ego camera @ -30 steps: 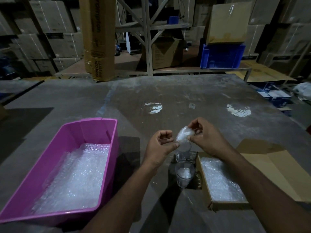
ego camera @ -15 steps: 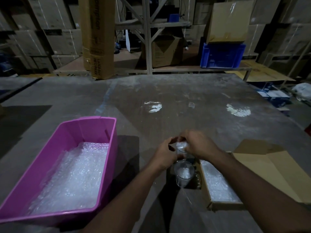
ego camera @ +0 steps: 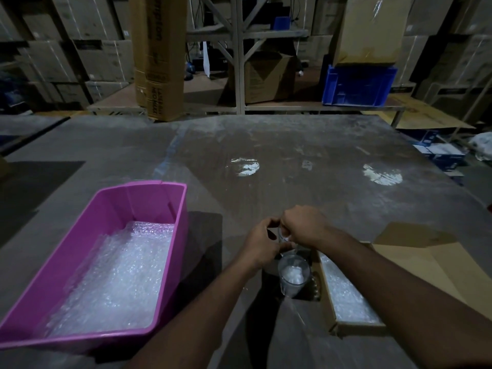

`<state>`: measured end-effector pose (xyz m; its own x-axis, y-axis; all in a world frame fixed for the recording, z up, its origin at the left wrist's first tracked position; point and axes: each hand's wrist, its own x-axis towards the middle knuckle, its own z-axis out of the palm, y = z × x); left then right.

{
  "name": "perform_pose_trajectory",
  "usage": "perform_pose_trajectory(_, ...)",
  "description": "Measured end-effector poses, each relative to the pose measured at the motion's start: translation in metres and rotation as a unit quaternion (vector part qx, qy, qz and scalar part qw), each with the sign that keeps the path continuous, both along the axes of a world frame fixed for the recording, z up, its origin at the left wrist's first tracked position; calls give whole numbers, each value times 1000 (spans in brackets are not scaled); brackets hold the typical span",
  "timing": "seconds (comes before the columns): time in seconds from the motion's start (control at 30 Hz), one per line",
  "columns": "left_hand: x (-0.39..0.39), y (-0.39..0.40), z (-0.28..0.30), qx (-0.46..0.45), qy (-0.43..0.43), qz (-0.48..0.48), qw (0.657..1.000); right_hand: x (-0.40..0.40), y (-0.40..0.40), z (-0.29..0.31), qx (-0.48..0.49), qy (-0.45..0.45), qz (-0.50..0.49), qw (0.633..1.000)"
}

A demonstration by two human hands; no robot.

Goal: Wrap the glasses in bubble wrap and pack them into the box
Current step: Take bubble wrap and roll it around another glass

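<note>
Two clear glasses stand on the grey table just left of a low cardboard box (ego camera: 326, 295) lined with bubble wrap. The nearer glass (ego camera: 293, 282) is upright with a white wad of bubble wrap inside it. Behind it, my left hand (ego camera: 262, 245) curls round the farther glass (ego camera: 282, 238), which my hands mostly hide. My right hand (ego camera: 303, 226) sits on top of that glass, fingers curled down on a wad of bubble wrap (ego camera: 286, 237) at its mouth.
A pink plastic tub (ego camera: 149, 202) holding sheets of bubble wrap stands at the left. The box's open flap (ego camera: 426, 265) lies flat to the right. Beyond the table's far edge are shelves, stacked cartons and a blue crate (ego camera: 356, 86).
My hands dropped from above the glasses onto the farther glass. The wad that my right hand held up in the air is now down at that glass's mouth.
</note>
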<state>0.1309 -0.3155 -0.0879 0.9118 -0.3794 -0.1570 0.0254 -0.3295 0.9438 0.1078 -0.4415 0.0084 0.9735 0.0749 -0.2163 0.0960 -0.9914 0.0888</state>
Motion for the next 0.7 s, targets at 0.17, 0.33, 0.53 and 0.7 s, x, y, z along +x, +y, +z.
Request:
perform_pose_trajectory(0.17, 2, 0, 1, -4, 14, -1, 1000, 0, -13, 2, 66, 28, 8, 997)
perform_pose_trajectory(0.33, 3, -2, -2, -13, 15, 2, 1000, -13, -32, 7, 83, 1, 38, 996)
perform_pose_trajectory(0.53, 2, -2, 2, -8, -17, -6, 1000, -26, -36, -9, 63, 53, 71, 994)
perform_pose_trajectory(0.7, -1, 1, 4, -6, -17, -17, 1000, -15, -28, -13, 7, 51, 94, 994)
